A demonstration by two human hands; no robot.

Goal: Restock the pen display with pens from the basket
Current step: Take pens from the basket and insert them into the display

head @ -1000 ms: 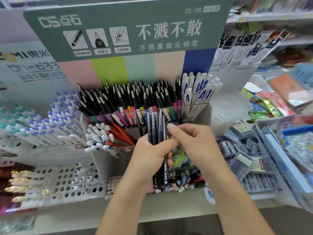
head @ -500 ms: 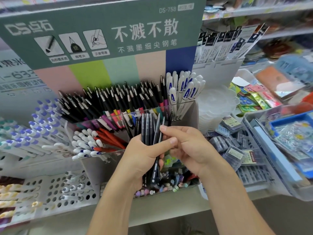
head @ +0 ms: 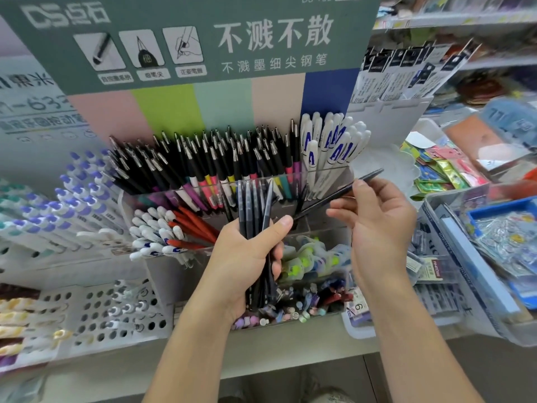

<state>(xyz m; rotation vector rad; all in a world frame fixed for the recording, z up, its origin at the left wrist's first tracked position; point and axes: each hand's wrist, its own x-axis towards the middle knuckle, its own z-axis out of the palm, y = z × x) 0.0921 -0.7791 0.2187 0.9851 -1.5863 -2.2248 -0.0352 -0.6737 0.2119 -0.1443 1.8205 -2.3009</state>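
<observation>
- Since the earlier frames, the right hand (head: 377,225) has drawn one dark pen (head: 338,194) out of the bundle and carried it right and slightly up; half a second back both hands were together at the bundle's top.
- Left hand (head: 247,257) grips the bundle of dark pens (head: 252,210) upright, fingers and thumb wrapped round the lower half, tips pointing up in front of the display.
- Right hand pinches the single pen between thumb and fingers; the pen lies tilted, its far end up and to the right, its near end close to the left thumb.
- Pen display (head: 203,196), a clear tiered holder, stands just beyond the hands; its far row is packed with black pens (head: 220,158), with white pens (head: 328,146) at the right end.
- No basket can be identified with certainty; a clear bin (head: 453,228) sits at the right.
- Step in hand, by judgement: separating one pen for placement.
- Next move calls for turning the single pen upright and seating it in a matching compartment; which compartment takes it cannot be told.
- Risk: crowded rows may resist insertion or be knocked aside.
</observation>
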